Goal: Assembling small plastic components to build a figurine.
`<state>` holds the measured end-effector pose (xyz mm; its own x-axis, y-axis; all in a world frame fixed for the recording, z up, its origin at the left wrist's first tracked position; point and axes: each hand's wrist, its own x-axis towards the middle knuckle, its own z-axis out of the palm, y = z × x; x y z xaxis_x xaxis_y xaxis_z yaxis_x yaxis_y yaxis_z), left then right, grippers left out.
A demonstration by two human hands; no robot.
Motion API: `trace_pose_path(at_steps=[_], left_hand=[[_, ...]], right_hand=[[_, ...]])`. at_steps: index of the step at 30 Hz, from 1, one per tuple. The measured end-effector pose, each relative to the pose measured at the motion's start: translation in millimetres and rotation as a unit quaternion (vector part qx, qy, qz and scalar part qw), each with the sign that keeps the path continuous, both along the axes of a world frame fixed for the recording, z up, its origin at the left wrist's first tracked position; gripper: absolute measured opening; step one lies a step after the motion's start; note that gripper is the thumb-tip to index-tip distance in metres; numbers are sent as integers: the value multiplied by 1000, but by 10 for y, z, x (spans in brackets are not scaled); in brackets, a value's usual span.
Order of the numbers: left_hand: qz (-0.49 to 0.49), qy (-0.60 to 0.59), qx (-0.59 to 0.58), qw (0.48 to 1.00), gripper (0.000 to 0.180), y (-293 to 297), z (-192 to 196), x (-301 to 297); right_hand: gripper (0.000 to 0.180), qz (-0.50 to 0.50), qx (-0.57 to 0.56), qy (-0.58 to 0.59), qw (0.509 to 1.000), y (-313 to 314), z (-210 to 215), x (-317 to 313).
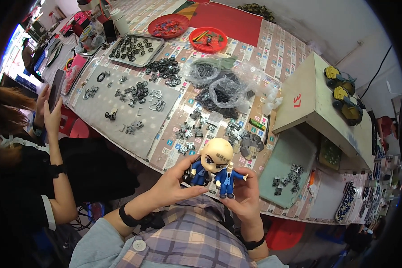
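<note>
My left hand (177, 184) is closed round a bald-headed toy figurine (214, 154) with a large cream head, angry brows, dark marks on its forehead and a blue suit. Black wheel-like parts flank its body, partly hidden by my fingers. Close beside it, a smaller-looking headless figurine (228, 182) in a blue suit stands upright, a pale peg at its neck and one arm stretched out. The fingers of my right hand (248, 194) grip this one from the side and below. Both figurines are held above the table's near edge, in front of my plaid apron.
Grey parts lie on a grey mat (120, 109); black wheels fill a metal tray (154, 56). Bags of black parts (225, 91), red dishes (208, 50) and a green tray (277, 174) stand around. A wooden box (308, 89) carries toy vehicles. At left, a person holds a phone (56, 89).
</note>
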<state>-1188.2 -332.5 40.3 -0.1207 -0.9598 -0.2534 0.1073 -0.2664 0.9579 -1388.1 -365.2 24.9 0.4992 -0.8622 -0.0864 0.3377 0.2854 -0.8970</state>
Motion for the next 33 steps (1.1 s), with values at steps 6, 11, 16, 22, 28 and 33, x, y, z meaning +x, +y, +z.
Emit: trace_pose_path(at_steps=[6, 11, 16, 22, 28, 33], left_hand=[[3, 18, 5, 1000, 75, 67, -18, 33], [0, 27, -4, 1000, 79, 75, 38, 57], [27, 28, -12, 999, 81, 87, 83, 81], [68, -24, 4, 997, 76, 121, 56, 119], [99, -99, -15, 990, 77, 158, 61, 195], [123, -125, -63, 983, 80, 175, 133, 230]], right_hand=[[66, -13, -27, 15, 999, 8, 49, 52], [62, 11, -47, 23, 999, 27, 31, 68], [62, 13, -66, 47, 997, 21, 40, 159], [62, 24, -110, 91, 990, 19, 38, 300], [63, 80, 91, -77, 990, -26, 77, 485], [64, 100, 172, -140, 970, -53, 22, 591]])
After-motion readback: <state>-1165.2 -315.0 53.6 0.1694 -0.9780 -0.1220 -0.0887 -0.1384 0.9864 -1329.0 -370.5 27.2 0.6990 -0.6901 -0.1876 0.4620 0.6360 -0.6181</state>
